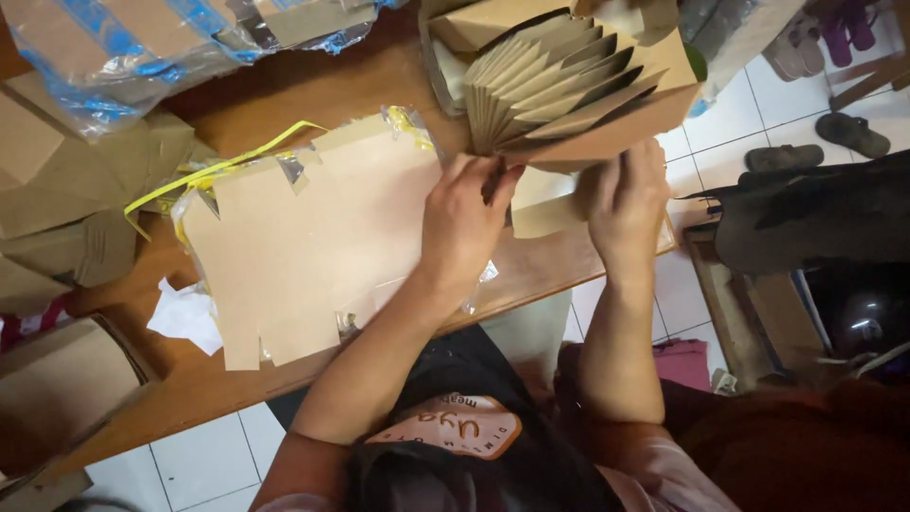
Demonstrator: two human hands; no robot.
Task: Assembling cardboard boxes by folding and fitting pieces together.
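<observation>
I see left hand [469,223] and right hand [627,204] pinching flat cardboard piece [542,204] at frame centre; fanned stack [545,81] just above, left nearer.

A home room used for packing-box work.
A wooden table [313,90] stands on a white tiled floor [720,128]. On it lie flat brown cardboard blanks [303,237] and a box of folded cartons [559,85]; beside the table, sandals [853,133] sit on the tiles and plastic-wrapped bundles [114,47] lie at its far edge.
</observation>
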